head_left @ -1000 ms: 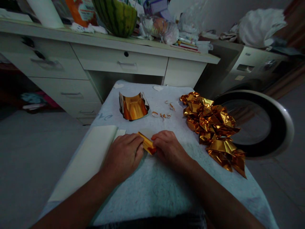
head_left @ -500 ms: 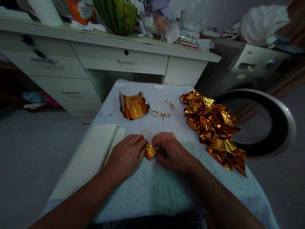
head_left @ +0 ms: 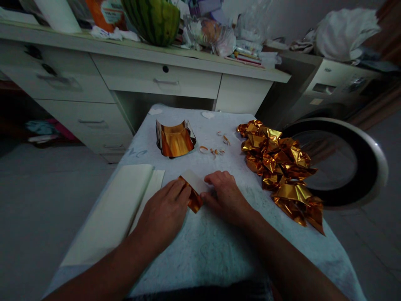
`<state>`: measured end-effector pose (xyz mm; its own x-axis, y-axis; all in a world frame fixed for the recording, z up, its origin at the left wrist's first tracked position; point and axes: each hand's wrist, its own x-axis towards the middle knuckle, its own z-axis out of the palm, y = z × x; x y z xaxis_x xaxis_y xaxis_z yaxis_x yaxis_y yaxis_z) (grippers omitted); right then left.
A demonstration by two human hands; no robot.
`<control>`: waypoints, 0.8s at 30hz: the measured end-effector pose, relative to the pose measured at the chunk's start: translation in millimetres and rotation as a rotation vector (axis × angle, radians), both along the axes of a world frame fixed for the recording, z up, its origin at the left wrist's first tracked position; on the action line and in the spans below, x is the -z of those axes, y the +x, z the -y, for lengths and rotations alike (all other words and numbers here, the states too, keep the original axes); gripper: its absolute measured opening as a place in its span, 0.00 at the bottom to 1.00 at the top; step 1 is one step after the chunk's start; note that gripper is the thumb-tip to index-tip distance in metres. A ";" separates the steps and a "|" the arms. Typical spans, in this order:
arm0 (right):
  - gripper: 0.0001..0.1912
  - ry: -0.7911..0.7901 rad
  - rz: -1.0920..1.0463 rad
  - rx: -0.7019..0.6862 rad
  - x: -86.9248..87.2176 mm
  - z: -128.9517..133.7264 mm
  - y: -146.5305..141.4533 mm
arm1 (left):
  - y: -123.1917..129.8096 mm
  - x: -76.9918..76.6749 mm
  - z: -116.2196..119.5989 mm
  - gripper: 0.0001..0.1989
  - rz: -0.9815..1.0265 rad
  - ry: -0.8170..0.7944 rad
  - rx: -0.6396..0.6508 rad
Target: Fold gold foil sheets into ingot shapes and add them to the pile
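In the head view, a small sheet of shiny gold-orange foil with a pale paper layer (head_left: pixel 194 201) is pressed between the hands against the pale blue patterned cloth (head_left: pixel 219 259), seemingly so that it is steadied, by the bent fingers of the left hand (head_left: pixel 166 207), under which any pinch cannot be told, while its far side is met by the right hand (head_left: pixel 225 196), half open, thumb and forefinger parted. Beside the left hand, cream paper sheets (head_left: pixel 115 205) are laid, partly overlapped by its forearm; beyond the hands are set a curved gold foil stack (head_left: pixel 177 142) and thin curled orange strips (head_left: pixel 217 151), and space beyond the right hand is taken up by a heap of folded gold foil pieces (head_left: pixel 278 159).
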<state>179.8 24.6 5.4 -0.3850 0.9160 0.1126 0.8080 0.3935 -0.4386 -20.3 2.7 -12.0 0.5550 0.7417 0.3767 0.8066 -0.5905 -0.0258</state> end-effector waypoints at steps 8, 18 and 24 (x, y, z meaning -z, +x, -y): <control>0.14 -0.054 0.030 0.032 3.0 -0.8 -7.2 | 11.6 -2.7 6.2 0.12 0.041 0.021 0.071; 0.06 -0.065 -0.064 0.045 2.9 -1.5 -9.4 | 13.5 7.5 5.8 0.11 0.090 0.048 0.064; 0.12 0.008 -0.162 0.053 0.4 2.8 -8.2 | 16.0 8.7 4.1 0.12 0.096 0.044 0.083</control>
